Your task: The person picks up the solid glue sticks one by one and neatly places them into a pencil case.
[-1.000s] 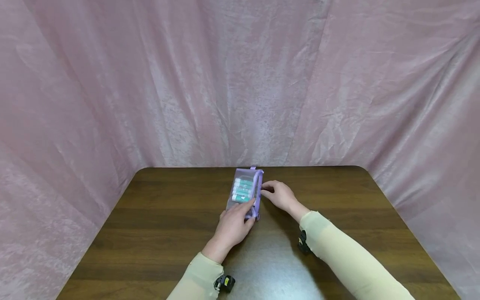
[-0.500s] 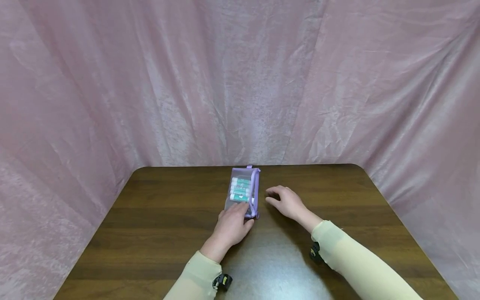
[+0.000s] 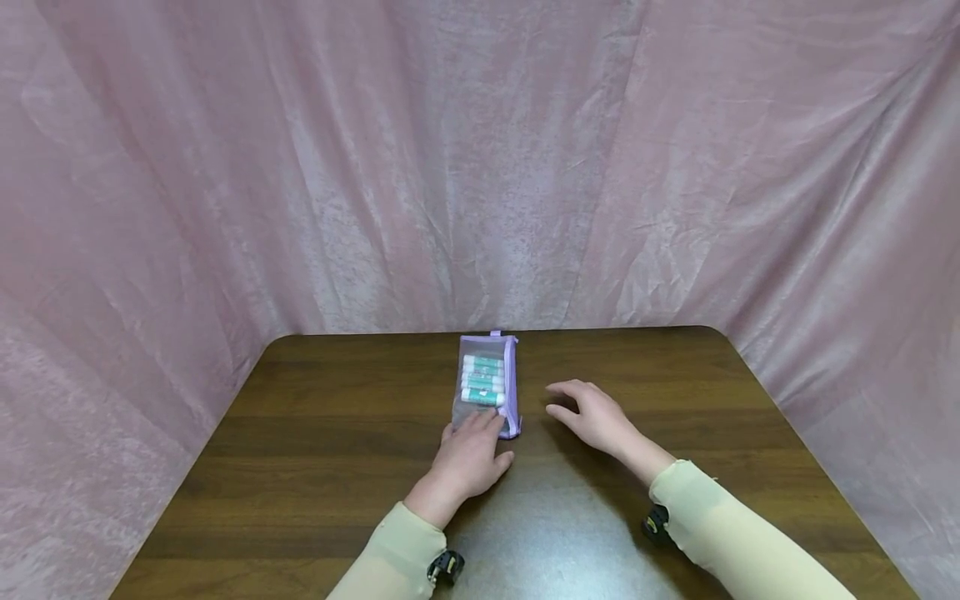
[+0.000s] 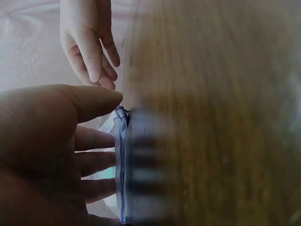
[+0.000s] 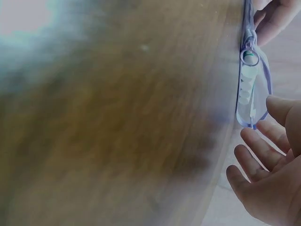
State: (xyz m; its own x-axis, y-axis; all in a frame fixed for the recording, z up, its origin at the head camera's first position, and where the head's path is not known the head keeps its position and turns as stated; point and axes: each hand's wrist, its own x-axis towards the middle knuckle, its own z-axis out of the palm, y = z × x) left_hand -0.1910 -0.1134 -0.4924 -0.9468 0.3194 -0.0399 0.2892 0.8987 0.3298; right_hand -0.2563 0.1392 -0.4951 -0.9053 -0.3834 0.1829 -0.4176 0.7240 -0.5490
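Observation:
A see-through zip pouch (image 3: 511, 375) with purple edging lies at the back middle of the table. Several white-and-green tubes (image 3: 482, 382) are stacked crosswise inside it. My left hand (image 3: 461, 462) rests its straight fingertips on the pouch's near end, thumb spread to the side. Its fingers also reach the purple zip edge in the left wrist view. To the right of the pouch, my right hand (image 3: 596, 418) is held over the table, fingers loosely bent and nothing in them. A round zip pull (image 5: 249, 57) shows at the pouch's near corner, and the tubes' white ends face the zip side.
The brown wood-grain table (image 3: 337, 467) has rounded far corners. Pink velvet curtain (image 3: 480, 167) hangs right behind its back edge and along both sides. Each sleeve carries a small black camera (image 3: 446, 567) at the wrist.
My right hand has drawn away from the pouch's zip side, to the right and nearer. My left fingers have slid back slightly toward the near end, and the zip edge now lies flatter.

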